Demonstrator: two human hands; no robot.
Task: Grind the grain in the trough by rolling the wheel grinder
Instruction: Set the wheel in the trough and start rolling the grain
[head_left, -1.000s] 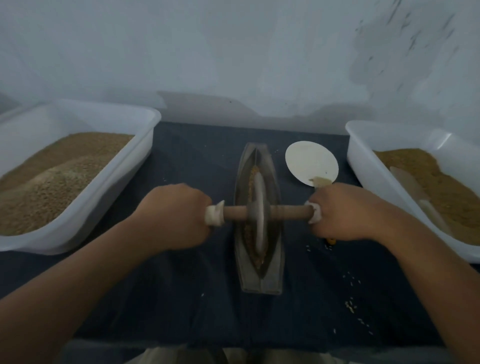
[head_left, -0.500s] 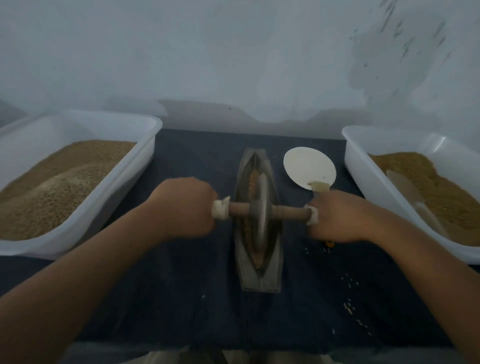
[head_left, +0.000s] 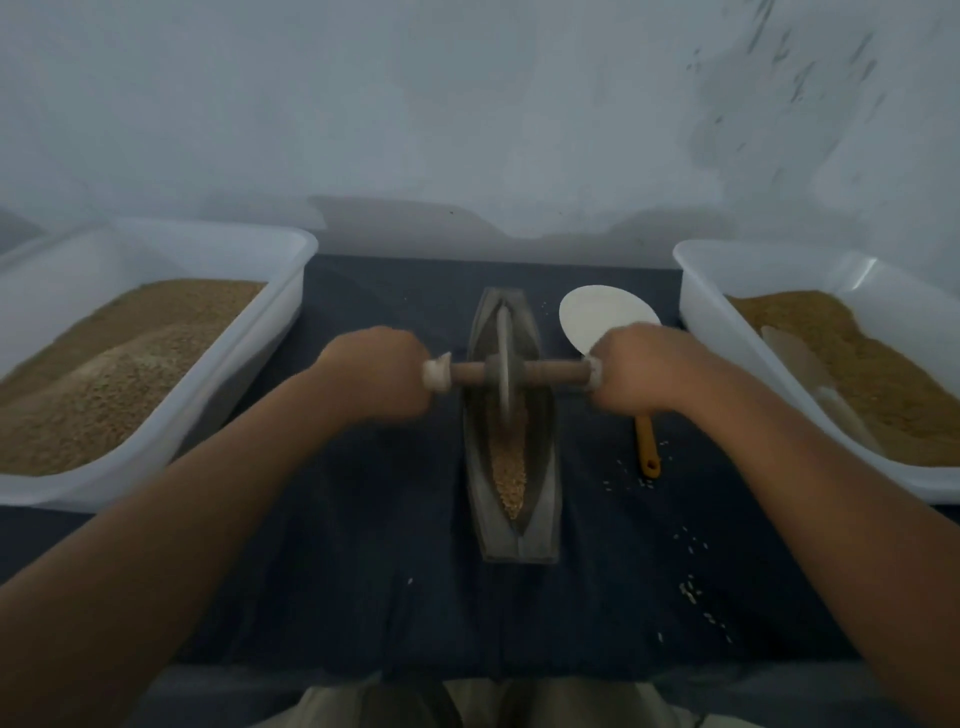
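Over the grey boat-shaped metal trough (head_left: 511, 467), both hands are gripping the heavy-looking, stiff disc wheel grinder's (head_left: 503, 366) wooden axle ends: left hand (head_left: 376, 371), right hand (head_left: 636, 369).

A left hand (head_left: 375, 375) and a right hand (head_left: 636, 370) grip the wooden axle of a grey disc-shaped wheel grinder (head_left: 504, 370) standing in the far half of a narrow, boat-shaped dark metal trough (head_left: 545, 499), with tan grain (head_left: 508, 470) exposed in the near half.
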